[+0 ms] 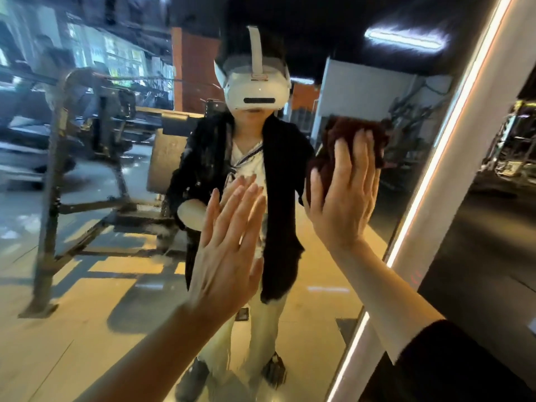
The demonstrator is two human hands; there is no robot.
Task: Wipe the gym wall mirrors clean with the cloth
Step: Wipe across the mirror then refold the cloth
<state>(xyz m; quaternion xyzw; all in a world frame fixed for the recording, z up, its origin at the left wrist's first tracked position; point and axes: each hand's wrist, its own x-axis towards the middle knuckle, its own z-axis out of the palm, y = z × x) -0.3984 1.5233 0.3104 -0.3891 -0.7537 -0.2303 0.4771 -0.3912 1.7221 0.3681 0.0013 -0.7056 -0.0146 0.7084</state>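
A large wall mirror (95,285) fills most of the view and reflects a gym floor and a person wearing a white headset. My right hand (345,192) presses a dark brown cloth (352,132) flat against the glass near the mirror's right edge, fingers straight and pointing up. My left hand (229,250) lies flat on the glass with straight, spread fingers, lower and to the left of the cloth. Smears and white streaks show on the glass around the middle.
A lit white strip (435,158) runs slantwise down the mirror's right edge, with a pale frame post (475,146) beside it. A dark panel (487,256) lies right of the post. Weight machines appear as reflections at the left.
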